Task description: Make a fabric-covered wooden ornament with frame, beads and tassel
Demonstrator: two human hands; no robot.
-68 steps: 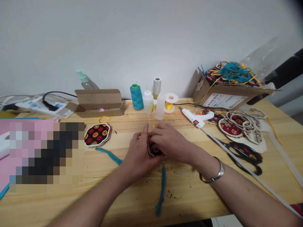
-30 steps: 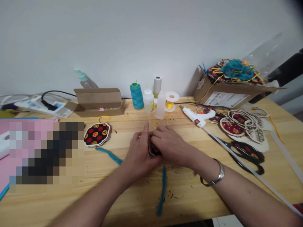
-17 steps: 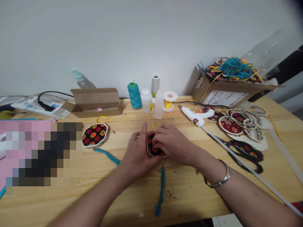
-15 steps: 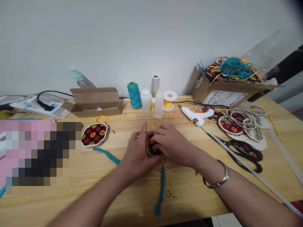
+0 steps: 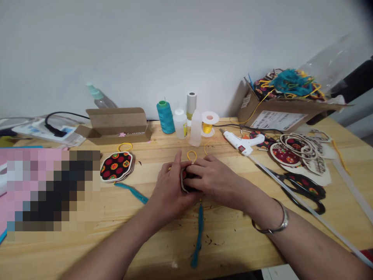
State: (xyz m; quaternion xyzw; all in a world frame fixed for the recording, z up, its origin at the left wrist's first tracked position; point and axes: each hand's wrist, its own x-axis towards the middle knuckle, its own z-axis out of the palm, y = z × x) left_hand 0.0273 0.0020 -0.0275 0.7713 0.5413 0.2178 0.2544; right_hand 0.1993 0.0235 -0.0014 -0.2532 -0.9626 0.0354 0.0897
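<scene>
Between my hands lies a small dark fabric-faced pendant (image 5: 186,185) with a pale edge, mostly hidden by fingers. A yellow cord loop (image 5: 191,156) sticks out at its top, and a teal tassel (image 5: 199,233) hangs from its lower side along the table. My left hand (image 5: 172,186) grips the pendant's left and lower edge, with one finger pointing up. Curled over its face and right side are the fingers of my right hand (image 5: 210,179); the tips are partly hidden. To the left rests a stack of similar pendants (image 5: 116,166) with a teal tassel and yellow loop.
Along the wall stand an open cardboard box (image 5: 116,124), teal thread cone (image 5: 165,118), glue bottles (image 5: 196,130) and yellow cord spool (image 5: 207,128). Right are a glue gun (image 5: 241,142), black-handled scissors (image 5: 303,190), wooden cutouts (image 5: 311,155) and a full carton (image 5: 276,114).
My right hand has shifted slightly, its fingers lying more closely over the pendant's face. My left hand stays in place. The view has moved only a little.
</scene>
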